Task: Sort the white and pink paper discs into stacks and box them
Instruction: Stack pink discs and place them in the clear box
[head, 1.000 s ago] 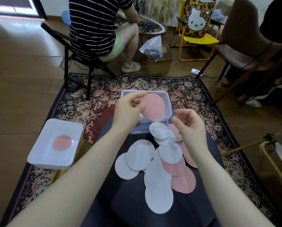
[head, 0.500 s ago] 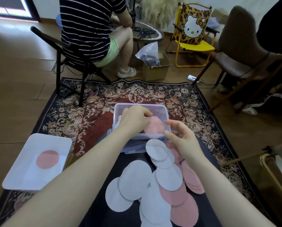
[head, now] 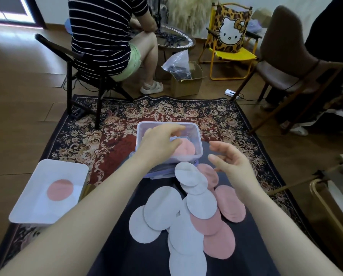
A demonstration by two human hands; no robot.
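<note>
A clear plastic box (head: 198,136) stands at the far end of the dark surface (head: 122,255). One pink disc (head: 186,152) lies inside it. My left hand (head: 160,143) reaches into the box, fingers spread over that disc and thumb on its edge. My right hand (head: 232,164) hovers open and holding nothing, just right of the box and above the pile. Several white discs (head: 162,208) and several pink discs (head: 230,204) overlap loosely in front of me. To the left, a white tray (head: 37,208) holds a single pink disc (head: 60,189).
The box rests on its lid (head: 158,173). A patterned rug (head: 114,132) lies beyond. A person in a striped shirt (head: 100,36) sits on a black chair; a cardboard box (head: 186,84), yellow chair (head: 232,50) and brown chair (head: 290,62) stand behind. A gold-rimmed stand (head: 326,206) is at right.
My left hand carried the pink disc down into the clear box and now lies over it. My right hand shifted slightly right and opened wider. The head view tipped downward.
</note>
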